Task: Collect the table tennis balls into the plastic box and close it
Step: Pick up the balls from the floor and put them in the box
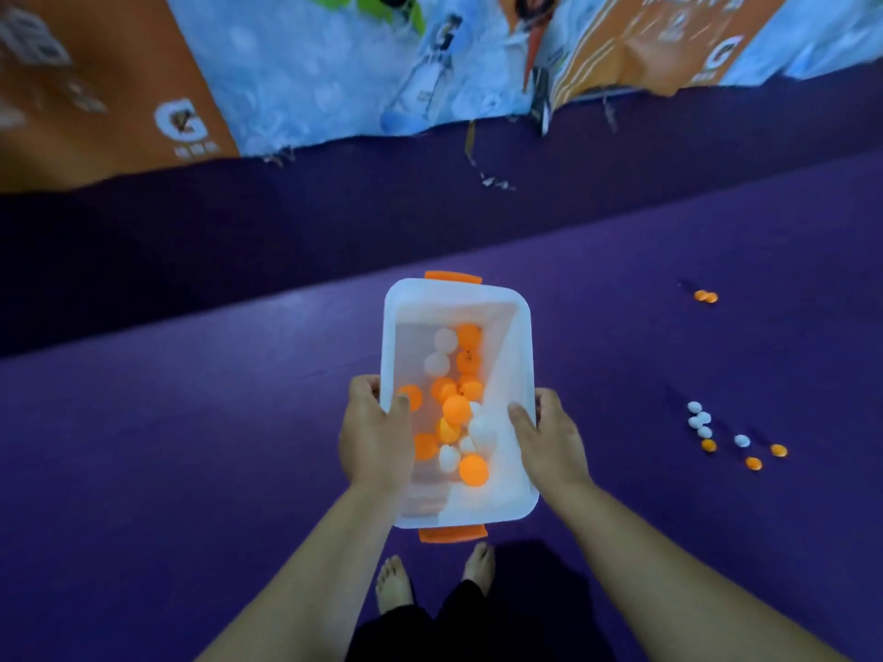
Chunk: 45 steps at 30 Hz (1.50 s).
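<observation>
Our left hand (375, 434) and right hand (549, 439) grip the long sides of the plastic box (518, 355), its long axis running away from us, while loose balls (705, 430) lie on the floor to the right, nearer our right hand.

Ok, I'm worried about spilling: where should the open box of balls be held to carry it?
By the rims of its two long sides, one hand from each side, as the left hand and right hand do now. The box has no lid on and the balls lie loose, so an even two-sided hold likely keeps it level.
</observation>
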Each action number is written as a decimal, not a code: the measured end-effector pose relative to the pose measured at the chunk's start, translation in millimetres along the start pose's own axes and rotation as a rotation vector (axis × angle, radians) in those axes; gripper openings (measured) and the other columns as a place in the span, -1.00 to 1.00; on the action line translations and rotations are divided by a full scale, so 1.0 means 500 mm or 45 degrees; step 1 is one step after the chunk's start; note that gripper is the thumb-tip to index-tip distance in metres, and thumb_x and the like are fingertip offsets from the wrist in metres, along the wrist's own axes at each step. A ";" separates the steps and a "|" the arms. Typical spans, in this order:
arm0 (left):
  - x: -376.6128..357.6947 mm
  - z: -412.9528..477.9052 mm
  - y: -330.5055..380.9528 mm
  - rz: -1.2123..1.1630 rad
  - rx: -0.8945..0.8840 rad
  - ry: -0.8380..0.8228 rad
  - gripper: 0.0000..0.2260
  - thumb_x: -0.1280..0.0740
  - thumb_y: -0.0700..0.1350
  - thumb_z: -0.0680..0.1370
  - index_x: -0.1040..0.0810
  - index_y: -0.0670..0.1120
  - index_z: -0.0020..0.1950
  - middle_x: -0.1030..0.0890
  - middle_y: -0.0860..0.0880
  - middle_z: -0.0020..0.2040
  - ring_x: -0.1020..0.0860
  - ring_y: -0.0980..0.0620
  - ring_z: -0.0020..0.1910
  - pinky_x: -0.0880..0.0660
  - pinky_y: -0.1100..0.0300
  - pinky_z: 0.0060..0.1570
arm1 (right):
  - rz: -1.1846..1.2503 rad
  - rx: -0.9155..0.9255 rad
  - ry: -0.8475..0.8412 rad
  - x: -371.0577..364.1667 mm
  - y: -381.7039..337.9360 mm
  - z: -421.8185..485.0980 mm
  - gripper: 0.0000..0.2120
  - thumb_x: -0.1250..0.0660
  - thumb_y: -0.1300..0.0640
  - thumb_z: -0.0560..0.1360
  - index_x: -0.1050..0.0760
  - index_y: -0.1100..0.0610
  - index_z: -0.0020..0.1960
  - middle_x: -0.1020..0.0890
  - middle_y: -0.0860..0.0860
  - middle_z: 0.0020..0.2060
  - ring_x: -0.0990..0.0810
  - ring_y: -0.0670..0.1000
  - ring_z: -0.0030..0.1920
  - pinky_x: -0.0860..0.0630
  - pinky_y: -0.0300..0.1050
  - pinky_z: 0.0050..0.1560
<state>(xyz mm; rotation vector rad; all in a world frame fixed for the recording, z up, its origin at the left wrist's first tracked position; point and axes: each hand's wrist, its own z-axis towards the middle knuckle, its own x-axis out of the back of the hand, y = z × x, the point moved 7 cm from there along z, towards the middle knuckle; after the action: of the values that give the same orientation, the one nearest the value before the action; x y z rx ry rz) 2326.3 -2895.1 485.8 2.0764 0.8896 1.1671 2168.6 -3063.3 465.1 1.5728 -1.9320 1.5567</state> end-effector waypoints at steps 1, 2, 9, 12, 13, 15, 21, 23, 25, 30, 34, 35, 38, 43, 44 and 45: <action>-0.010 -0.007 0.017 0.018 -0.013 -0.021 -0.94 -0.26 -0.07 0.53 -0.39 0.03 -0.03 -0.54 0.12 -0.22 -0.52 0.09 -0.27 -0.43 0.16 -0.36 | 0.002 -0.025 0.011 0.019 0.004 -0.003 -0.83 -0.17 -0.04 0.56 -0.33 0.02 0.07 -0.53 -0.05 -0.08 -0.51 -0.08 -0.21 -0.40 -0.16 -0.34; -0.021 -0.012 0.029 0.037 -0.025 -0.042 -0.94 -0.25 -0.07 0.53 -0.39 0.03 -0.02 -0.54 0.12 -0.21 -0.52 0.09 -0.27 -0.44 0.16 -0.36 | 0.000 -0.045 0.020 0.036 0.009 -0.002 -0.86 -0.17 -0.02 0.55 -0.32 0.02 0.05 -0.52 -0.06 -0.11 -0.49 -0.12 -0.24 -0.38 -0.18 -0.37; -0.157 -0.046 0.147 0.122 -0.127 -0.242 -0.92 -0.25 -0.10 0.53 -0.40 0.00 0.01 -0.55 0.09 -0.17 -0.52 0.11 -0.24 -0.40 0.19 -0.36 | 0.000 -0.154 0.089 0.203 0.068 0.048 -0.85 -0.22 0.00 0.52 -0.39 0.05 0.01 -0.55 -0.05 -0.12 -0.52 -0.08 -0.21 -0.40 -0.17 -0.36; -0.235 -0.053 0.201 0.166 -0.157 -0.330 -0.88 -0.28 -0.11 0.50 -0.40 0.00 0.01 -0.56 0.07 -0.15 -0.54 0.07 -0.22 -0.46 0.16 -0.32 | 0.021 -0.203 0.130 0.276 0.098 0.084 -0.86 -0.22 0.00 0.52 -0.39 0.05 0.00 -0.55 -0.05 -0.12 -0.52 -0.07 -0.20 -0.40 -0.17 -0.35; -0.261 -0.056 0.222 0.185 -0.164 -0.348 -0.86 -0.29 -0.11 0.48 -0.41 0.00 0.02 -0.56 0.08 -0.15 -0.54 0.08 -0.21 -0.46 0.17 -0.32 | 0.038 -0.215 0.141 0.302 0.107 0.100 -0.86 -0.22 0.01 0.52 -0.40 0.06 0.01 -0.55 -0.05 -0.12 -0.52 -0.07 -0.20 -0.39 -0.17 -0.36; -0.313 -0.062 0.269 0.202 -0.186 -0.381 -0.84 -0.31 -0.13 0.47 -0.41 -0.01 0.02 -0.55 0.10 -0.15 -0.53 0.12 -0.22 -0.45 0.18 -0.33 | 0.084 -0.234 0.163 0.354 0.125 0.134 -0.86 -0.22 0.02 0.52 -0.41 0.06 0.01 -0.55 -0.06 -0.13 -0.51 -0.08 -0.20 -0.40 -0.17 -0.35; -0.484 -0.074 0.406 0.209 -0.272 -0.459 -0.80 -0.33 -0.19 0.46 -0.41 -0.01 0.04 -0.52 0.12 -0.17 -0.51 0.16 -0.22 -0.44 0.23 -0.37 | 0.194 -0.292 0.236 0.515 0.181 0.241 -0.87 -0.23 0.03 0.49 -0.42 0.06 -0.01 -0.55 -0.06 -0.18 -0.52 -0.07 -0.21 -0.41 -0.15 -0.33; -0.537 -0.079 0.451 0.214 -0.313 -0.493 -0.79 -0.34 -0.18 0.46 -0.41 -0.01 0.04 -0.52 0.13 -0.16 -0.51 0.17 -0.22 -0.42 0.26 -0.38 | 0.218 -0.306 0.265 0.563 0.198 0.273 -0.88 -0.24 0.04 0.49 -0.42 0.06 -0.03 -0.56 -0.05 -0.18 -0.53 -0.05 -0.21 -0.43 -0.14 -0.33; -0.585 -0.082 0.493 0.237 -0.343 -0.521 -0.79 -0.35 -0.18 0.46 -0.41 0.00 0.03 -0.51 0.14 -0.17 -0.51 0.18 -0.23 -0.39 0.28 -0.40 | 0.241 -0.303 0.302 0.609 0.211 0.304 -0.90 -0.24 0.05 0.49 -0.42 0.06 -0.05 -0.56 -0.05 -0.19 -0.54 -0.04 -0.21 -0.48 -0.10 -0.28; -0.698 -0.055 0.604 0.309 -0.407 -0.602 -0.81 -0.34 -0.16 0.45 -0.40 0.00 0.00 -0.51 0.09 -0.18 -0.50 0.11 -0.25 -0.39 0.22 -0.39 | 0.280 -0.309 0.377 0.708 0.222 0.394 -0.92 -0.24 0.05 0.50 -0.40 0.05 -0.05 -0.53 -0.10 -0.21 -0.51 -0.10 -0.23 -0.43 -0.15 -0.32; -0.804 -0.025 0.708 0.332 -0.508 -0.695 -0.80 -0.34 -0.15 0.44 -0.39 0.01 0.00 -0.51 0.11 -0.18 -0.51 0.12 -0.24 -0.39 0.22 -0.38 | 0.324 -0.342 0.456 0.787 0.233 0.484 -0.89 -0.25 0.04 0.49 -0.42 0.05 -0.04 -0.56 -0.07 -0.17 -0.55 -0.06 -0.17 -0.54 -0.06 -0.19; -0.834 -0.016 0.736 0.341 -0.530 -0.722 -0.79 -0.35 -0.15 0.43 -0.39 0.01 0.00 -0.50 0.12 -0.18 -0.50 0.13 -0.25 -0.38 0.23 -0.39 | 0.327 -0.354 0.474 0.808 0.235 0.509 -0.89 -0.26 0.04 0.48 -0.42 0.06 -0.04 -0.56 -0.06 -0.17 -0.55 -0.05 -0.17 -0.54 -0.06 -0.20; -0.921 0.013 0.822 0.401 -0.584 -0.797 -0.77 -0.36 -0.14 0.41 -0.40 -0.02 0.01 -0.51 0.10 -0.16 -0.48 0.11 -0.24 -0.37 0.23 -0.38 | 0.342 -0.420 0.491 0.863 0.241 0.576 -0.87 -0.27 0.04 0.47 -0.42 0.08 -0.06 -0.56 -0.03 -0.18 -0.55 -0.01 -0.18 -0.53 -0.06 -0.23; -1.069 0.051 0.953 0.512 -0.707 -0.903 -0.77 -0.37 -0.14 0.40 -0.43 0.00 0.01 -0.52 0.11 -0.16 -0.50 0.11 -0.22 -0.38 0.21 -0.37 | 0.372 -0.535 0.518 0.941 0.263 0.678 -0.88 -0.27 0.05 0.47 -0.40 0.08 -0.08 -0.54 -0.02 -0.20 -0.52 -0.02 -0.22 -0.46 -0.10 -0.30; -1.103 0.053 0.975 0.534 -0.735 -0.923 -0.77 -0.37 -0.14 0.40 -0.43 -0.01 0.00 -0.51 0.12 -0.18 -0.50 0.11 -0.23 -0.37 0.21 -0.38 | 0.396 -0.553 0.537 0.957 0.273 0.695 -0.89 -0.27 0.05 0.47 -0.40 0.08 -0.09 -0.53 -0.02 -0.21 -0.51 -0.02 -0.24 -0.43 -0.11 -0.31; -1.140 0.053 0.995 0.557 -0.760 -0.944 -0.78 -0.37 -0.15 0.40 -0.43 -0.01 0.00 -0.50 0.13 -0.19 -0.49 0.12 -0.24 -0.37 0.21 -0.38 | 0.421 -0.579 0.558 0.975 0.285 0.709 -0.89 -0.27 0.06 0.47 -0.40 0.08 -0.09 -0.53 -0.02 -0.22 -0.50 -0.02 -0.25 -0.42 -0.12 -0.32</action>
<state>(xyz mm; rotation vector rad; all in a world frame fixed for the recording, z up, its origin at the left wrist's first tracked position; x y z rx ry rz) 2256.9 -3643.9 571.3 1.9709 -0.2488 0.6290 2005.1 -3651.3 570.5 0.6948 -2.1431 1.2918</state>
